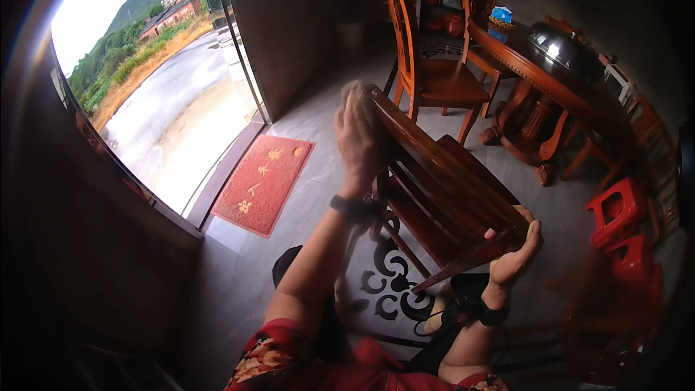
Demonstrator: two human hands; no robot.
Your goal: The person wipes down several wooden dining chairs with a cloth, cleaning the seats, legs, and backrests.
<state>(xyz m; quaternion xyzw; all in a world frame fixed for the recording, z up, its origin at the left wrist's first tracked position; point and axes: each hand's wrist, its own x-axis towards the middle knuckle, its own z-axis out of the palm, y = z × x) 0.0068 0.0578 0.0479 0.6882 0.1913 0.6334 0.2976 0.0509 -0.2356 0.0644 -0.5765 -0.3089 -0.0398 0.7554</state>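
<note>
A dark reddish-brown wooden chair with a slatted back is right in front of me, its back toward me and tilted. My left hand is closed at the far left end of its top rail; the fingertips are blurred. The near right end of the rail is in my right hand, with the thumb on top and the fingers wrapped around the edge. Dark bands circle both of my wrists. The chair's back partly hides its seat and legs.
Another wooden chair stands ahead, beside a round carved table bearing a dark domed cover. Red plastic stools are at the right. A red doormat lies by the open doorway on the left. The grey floor has a black scroll pattern.
</note>
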